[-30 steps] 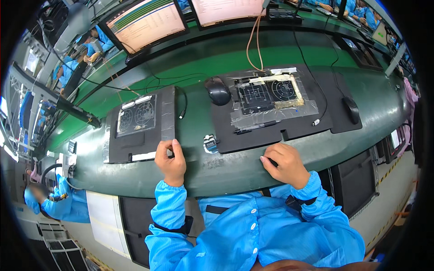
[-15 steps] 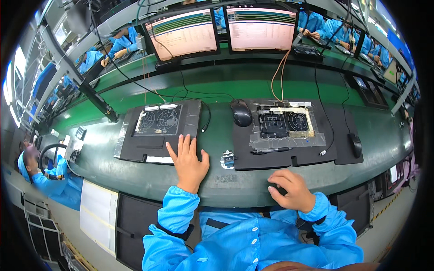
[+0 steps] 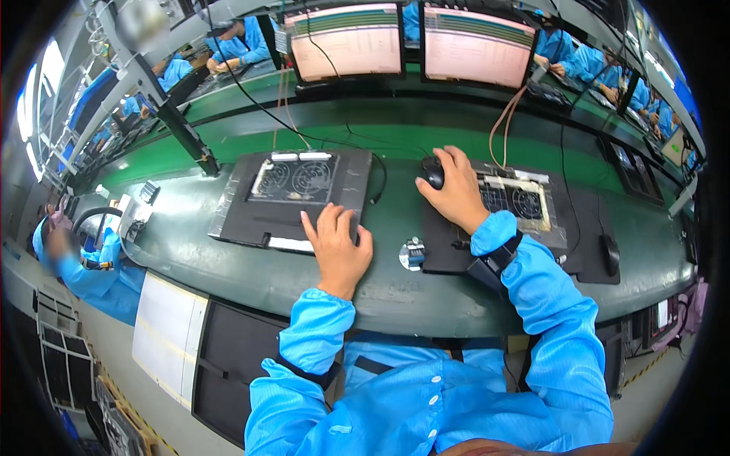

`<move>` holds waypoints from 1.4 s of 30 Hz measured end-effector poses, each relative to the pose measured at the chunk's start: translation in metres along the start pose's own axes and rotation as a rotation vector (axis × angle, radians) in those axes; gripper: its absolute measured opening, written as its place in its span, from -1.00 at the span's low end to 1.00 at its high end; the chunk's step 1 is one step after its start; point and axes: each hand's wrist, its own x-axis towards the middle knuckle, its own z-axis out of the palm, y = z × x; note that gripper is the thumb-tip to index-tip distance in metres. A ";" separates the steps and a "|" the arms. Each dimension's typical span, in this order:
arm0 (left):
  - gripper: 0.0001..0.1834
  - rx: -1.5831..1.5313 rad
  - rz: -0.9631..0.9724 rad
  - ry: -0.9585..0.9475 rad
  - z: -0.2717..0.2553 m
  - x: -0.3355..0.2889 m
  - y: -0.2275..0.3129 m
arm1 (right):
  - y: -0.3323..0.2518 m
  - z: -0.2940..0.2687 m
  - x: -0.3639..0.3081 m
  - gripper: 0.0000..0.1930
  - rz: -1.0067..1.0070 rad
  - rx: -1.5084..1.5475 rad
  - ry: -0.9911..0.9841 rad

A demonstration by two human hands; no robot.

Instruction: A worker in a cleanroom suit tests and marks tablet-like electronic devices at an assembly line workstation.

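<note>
1 head cam, looks down close on green bench [image 3: 395, 296].

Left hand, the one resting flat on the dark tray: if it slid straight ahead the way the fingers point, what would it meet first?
Probably the twin-fan unit seated in the dark tray; the left hand points up the tray toward it.

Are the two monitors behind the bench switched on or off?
On. Both monitors glow with bright pale screens and coloured rows at the top.
</note>
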 end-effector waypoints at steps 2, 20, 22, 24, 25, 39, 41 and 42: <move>-0.67 -0.039 -0.013 -0.020 0.001 0.001 -0.002 | 0.004 0.007 0.000 -0.32 -0.026 0.016 -0.010; -0.61 0.066 -0.016 -0.121 0.012 -0.003 -0.001 | 0.015 0.015 -0.006 -0.52 -0.024 0.026 -0.061; -0.60 0.076 -0.013 -0.108 0.012 -0.002 0.001 | 0.015 0.016 -0.006 -0.51 -0.012 0.010 -0.062; -0.60 0.086 -0.017 -0.116 0.012 -0.002 0.002 | 0.016 0.016 -0.006 -0.51 -0.036 0.032 -0.056; -0.60 0.089 -0.015 -0.114 0.012 -0.002 0.003 | 0.016 0.016 -0.006 -0.52 -0.028 0.014 -0.050; -0.58 0.097 0.032 -0.099 0.016 0.000 0.004 | 0.022 0.020 -0.007 -0.54 -0.059 0.038 0.023; -0.57 0.116 0.031 -0.119 0.017 0.000 0.004 | 0.024 0.021 -0.007 -0.55 -0.070 0.035 0.070; -0.56 0.122 0.032 -0.123 0.017 0.000 0.005 | 0.024 0.022 -0.009 -0.55 -0.066 0.022 0.065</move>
